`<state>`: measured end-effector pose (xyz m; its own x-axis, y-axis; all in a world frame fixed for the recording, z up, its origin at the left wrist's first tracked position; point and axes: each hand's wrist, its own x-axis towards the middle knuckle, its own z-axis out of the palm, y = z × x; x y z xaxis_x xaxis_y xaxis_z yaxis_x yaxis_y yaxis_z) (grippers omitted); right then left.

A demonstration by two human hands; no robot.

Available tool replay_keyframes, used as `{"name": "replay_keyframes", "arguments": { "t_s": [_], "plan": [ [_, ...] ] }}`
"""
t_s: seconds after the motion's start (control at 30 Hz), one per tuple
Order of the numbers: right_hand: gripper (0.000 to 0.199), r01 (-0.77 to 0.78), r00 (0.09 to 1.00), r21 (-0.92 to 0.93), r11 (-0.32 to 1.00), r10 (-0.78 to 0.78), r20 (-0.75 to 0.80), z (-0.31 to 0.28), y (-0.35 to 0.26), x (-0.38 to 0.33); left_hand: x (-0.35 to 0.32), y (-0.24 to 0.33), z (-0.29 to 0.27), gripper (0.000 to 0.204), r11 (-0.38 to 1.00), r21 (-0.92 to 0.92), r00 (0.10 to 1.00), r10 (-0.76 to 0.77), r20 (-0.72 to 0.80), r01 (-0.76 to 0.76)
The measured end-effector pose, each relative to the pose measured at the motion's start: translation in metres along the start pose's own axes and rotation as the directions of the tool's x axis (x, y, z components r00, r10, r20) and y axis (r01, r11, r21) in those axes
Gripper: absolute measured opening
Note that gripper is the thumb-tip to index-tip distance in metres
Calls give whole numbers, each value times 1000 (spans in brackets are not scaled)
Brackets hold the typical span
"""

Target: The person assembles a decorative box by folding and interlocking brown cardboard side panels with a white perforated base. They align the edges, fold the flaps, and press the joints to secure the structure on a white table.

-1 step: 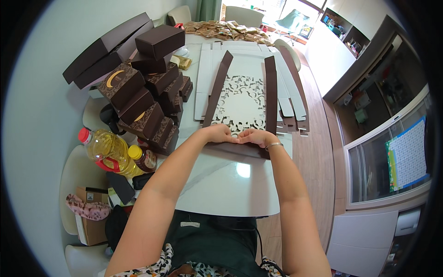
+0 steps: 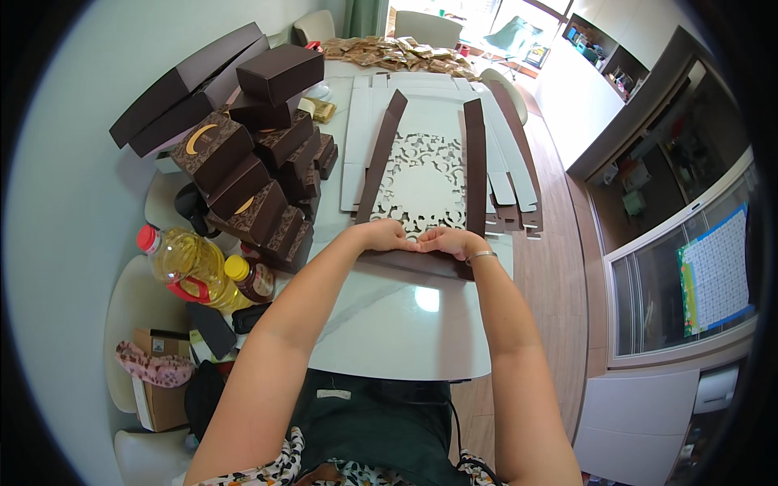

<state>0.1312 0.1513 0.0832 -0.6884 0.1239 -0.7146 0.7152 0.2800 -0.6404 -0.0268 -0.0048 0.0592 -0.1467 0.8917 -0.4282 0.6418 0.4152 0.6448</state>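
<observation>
In front of me is a partly folded cardboard box (image 2: 476, 166), brown outside and white inside, with a lacy cut-out pattern over its flat panel. Its two long brown sides stand up, and a brown flap (image 2: 417, 263) runs along the near end. My left hand (image 2: 384, 234) and my right hand (image 2: 447, 240) meet at the middle of that near end, fingertips almost touching. Both have their fingers closed and pinched on the box's near edge. What the fingertips press on exactly is hidden behind the hands. A bracelet circles my right wrist.
Folded brown boxes (image 2: 279, 146) are stacked on the left. Nearer stand an oil bottle (image 2: 190, 259) with a red cap and a yellow-capped jar (image 2: 251, 279). Flat white card blanks (image 2: 356, 146) lie beneath the box. Small golden packets (image 2: 397, 55) cover the table's far end.
</observation>
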Motion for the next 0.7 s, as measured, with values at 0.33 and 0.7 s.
{"name": "replay_keyframes", "arguments": {
  "t_s": [0.33,0.7],
  "plan": [
    [35,235,949,-332,914,-290,-126,15,24,12,14,-16,12,55,996,-74,999,42,20,-41],
    [35,236,894,-509,828,-390,-220,26,27,25,24,-4,29,43,982,183,994,-27,-110,47]
  ]
}}
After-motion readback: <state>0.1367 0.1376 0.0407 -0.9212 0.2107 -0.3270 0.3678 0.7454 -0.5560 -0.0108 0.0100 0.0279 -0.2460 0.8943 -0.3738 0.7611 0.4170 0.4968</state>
